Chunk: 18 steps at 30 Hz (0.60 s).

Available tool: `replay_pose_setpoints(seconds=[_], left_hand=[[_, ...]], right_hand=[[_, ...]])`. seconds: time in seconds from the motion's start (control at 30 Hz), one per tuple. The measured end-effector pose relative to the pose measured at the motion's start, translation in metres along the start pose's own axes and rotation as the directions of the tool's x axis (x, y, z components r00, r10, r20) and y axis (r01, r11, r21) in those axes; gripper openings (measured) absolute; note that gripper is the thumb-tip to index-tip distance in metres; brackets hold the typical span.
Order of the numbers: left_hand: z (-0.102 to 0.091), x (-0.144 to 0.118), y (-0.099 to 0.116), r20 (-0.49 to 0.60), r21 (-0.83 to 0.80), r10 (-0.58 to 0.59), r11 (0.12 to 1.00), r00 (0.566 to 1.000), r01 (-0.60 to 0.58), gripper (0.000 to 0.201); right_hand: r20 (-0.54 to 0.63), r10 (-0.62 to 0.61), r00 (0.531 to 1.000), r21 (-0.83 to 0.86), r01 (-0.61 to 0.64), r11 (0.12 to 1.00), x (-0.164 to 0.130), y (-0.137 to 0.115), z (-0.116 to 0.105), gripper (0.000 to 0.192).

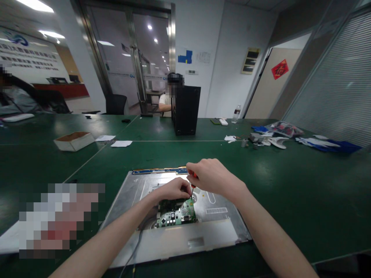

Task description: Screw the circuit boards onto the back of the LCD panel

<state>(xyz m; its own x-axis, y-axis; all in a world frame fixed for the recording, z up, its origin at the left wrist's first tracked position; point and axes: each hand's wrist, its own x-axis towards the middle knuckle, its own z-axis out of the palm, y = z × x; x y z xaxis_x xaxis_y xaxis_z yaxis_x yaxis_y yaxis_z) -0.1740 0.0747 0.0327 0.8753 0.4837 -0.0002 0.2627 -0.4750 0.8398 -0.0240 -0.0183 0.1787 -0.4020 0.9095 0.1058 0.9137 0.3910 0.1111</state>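
Observation:
A flat metal display panel [133, 243] lies on the green table in front of me, with a green circuit board [189, 211] on its middle. My right hand [216, 175] is closed round the orange-red handle of a screwdriver [193, 186], whose shaft points down at the board's upper right corner. Close beside the screwdriver's tip, my left hand [174, 189] has its thumb and fingers pinched together at the board's edge. Whatever those fingers hold is hidden. A blue circuit strip [158, 171] runs along the panel's far edge. Dark cables [138, 245] trail from the board's left side over the near edge.
A black computer case [188, 110] stands across the table, a seated person behind it. An open white box [74, 141] and papers [121, 143] lie far left. Gloves, small parts and a plastic bag [284, 128] are at the right, near a water bottle [236, 114].

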Motion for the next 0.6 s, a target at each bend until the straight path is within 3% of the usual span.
replay_pose_setpoints(seconds=[0.2, 0.37, 0.6], left_hand=[[-0.0022, -0.0008, 0.0038, 0.011, 0.012, -0.019, 1.0, 1.0, 0.019, 0.009], [-0.0018, -0.002, 0.005, -0.006, 0.014, -0.008, 1.0, 1.0, 0.008, 0.01], [-0.0007, -0.0012, 0.001, 0.014, -0.009, -0.018, 1.0, 1.0, 0.018, 0.01]], right_hand=[[0.001, -0.055, 0.998, 0.036, 0.055, 0.998, -0.004, -0.0021, -0.0037, 0.027], [-0.028, 0.001, 1.0, -0.01, -0.002, 1.0, 0.0013, -0.0015, -0.0004, 0.031], [-0.012, -0.016, 1.0, 0.01, 0.016, 1.0, 0.0001, -0.0018, -0.0022, 0.017]])
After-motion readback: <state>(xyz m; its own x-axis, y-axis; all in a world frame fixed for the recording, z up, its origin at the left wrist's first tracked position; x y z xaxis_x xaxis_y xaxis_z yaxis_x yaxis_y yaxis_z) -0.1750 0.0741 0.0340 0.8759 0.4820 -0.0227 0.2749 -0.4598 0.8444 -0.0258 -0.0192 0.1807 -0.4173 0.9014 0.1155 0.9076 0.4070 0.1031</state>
